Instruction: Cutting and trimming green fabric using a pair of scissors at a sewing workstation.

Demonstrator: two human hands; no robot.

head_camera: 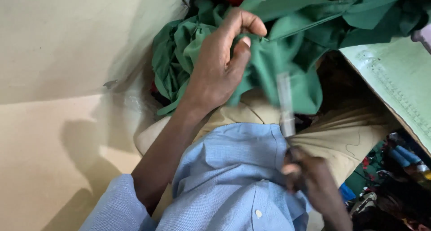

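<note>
At the far left a pale cream wall [67, 38] meets a tan surface [40, 159] below it, with the person's shadow across both; nothing rests there, so the cloth is heaped to the right, within arm's reach.

The person's left hand [220, 62] reaches up from a rolled light blue sleeve [119, 208] into a heap of green fabric [278, 42]. The fingers are curled tight and the thumb presses in against them, pinching a fold of the green cloth at the edge nearest the body. Held this way, the fold is lifted and drawn a little clear of the pile, probably so that one edge can be picked out from the rest. The green fabric lies bunched across the upper middle of the view, spilling over a tan garment [345, 136] on the person's lap, just above the front of the light blue shirt [233, 168].

Lower and to the right, the right hand [310, 177] is closed around the end of a thin, pale, straight tool [285, 105] that points up toward the pinched fold. It is too blurred to say what kind of tool it is, or how firm the hold is.

At the right edge a pale green board [399, 78] slants down, with dark patterned cloth [395, 186] heaped beneath it.
</note>
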